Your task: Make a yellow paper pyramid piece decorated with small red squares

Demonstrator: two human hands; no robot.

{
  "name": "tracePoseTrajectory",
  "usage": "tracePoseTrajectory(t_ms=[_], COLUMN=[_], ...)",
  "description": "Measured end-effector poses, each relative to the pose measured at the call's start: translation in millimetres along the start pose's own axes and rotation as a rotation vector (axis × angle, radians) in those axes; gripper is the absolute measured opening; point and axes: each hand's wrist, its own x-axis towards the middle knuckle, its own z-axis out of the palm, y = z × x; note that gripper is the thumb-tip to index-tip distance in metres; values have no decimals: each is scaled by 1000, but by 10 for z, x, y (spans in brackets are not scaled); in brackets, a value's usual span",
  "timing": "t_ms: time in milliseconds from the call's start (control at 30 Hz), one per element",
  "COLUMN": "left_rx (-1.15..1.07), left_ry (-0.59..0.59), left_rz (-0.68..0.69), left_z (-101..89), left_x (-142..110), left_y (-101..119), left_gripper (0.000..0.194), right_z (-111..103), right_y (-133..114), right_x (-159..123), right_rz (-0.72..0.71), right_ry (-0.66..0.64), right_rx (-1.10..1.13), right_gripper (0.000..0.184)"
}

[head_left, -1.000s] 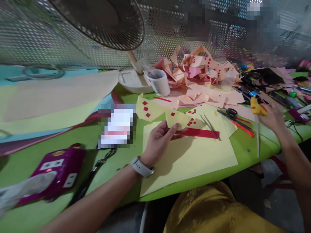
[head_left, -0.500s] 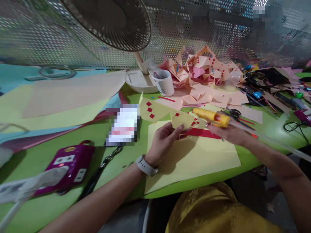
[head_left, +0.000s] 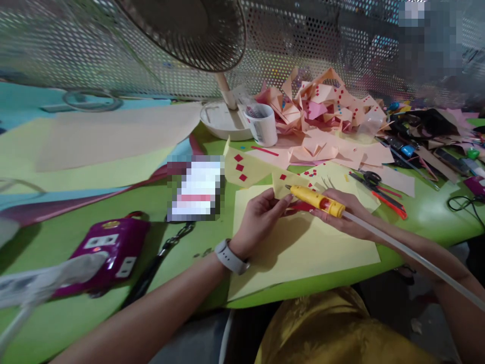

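2 bare hands work close together before me over a smooth, pale yellow sheet (head_left: 303, 258) on the glossy green tabletop (head_left: 204, 237). I can see the left hand (head_left: 261, 220) pinching a yellow paper piece (head_left: 279, 189) between thumb and fingers above that sheet; the piece is thin, matte and flat-faced, with 1 red diamond showing. The right hand (head_left: 350, 210) is wrapped around a glue gun (head_left: 314, 198), a yellow plastic barrel tapering to a dull, dark nozzle, with a long translucent rod (head_left: 413, 258) trailing from its back end. From here the nozzle tip sits over the paper piece near the diamond; I cannot tell whether they touch. Just beyond, more yellow paper (head_left: 250, 171) carries 3 red diamonds. Farther back I make out a crumpled, sharp-folded heap of peach paper (head_left: 326, 106), a white cylindrical cup (head_left: 266, 129) and a perforated screen (head_left: 280, 35).
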Motion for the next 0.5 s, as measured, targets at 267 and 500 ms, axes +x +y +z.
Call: tracePoseTrajectory(t_ms=[267,500], left_rx=[9,12], left_ry=[-12,-9], left_rz=[-14,-15], left_z=[15,15], left_x=[-6,-14], left_y=[27,29], left_gripper=[46,47], right_z=[-9,-1], right_y=[9,25], right_x=[21,16], right_rz=[33,15], right_ry=[-15,-12], right_rx=[-8,-19], right_gripper=[38,39])
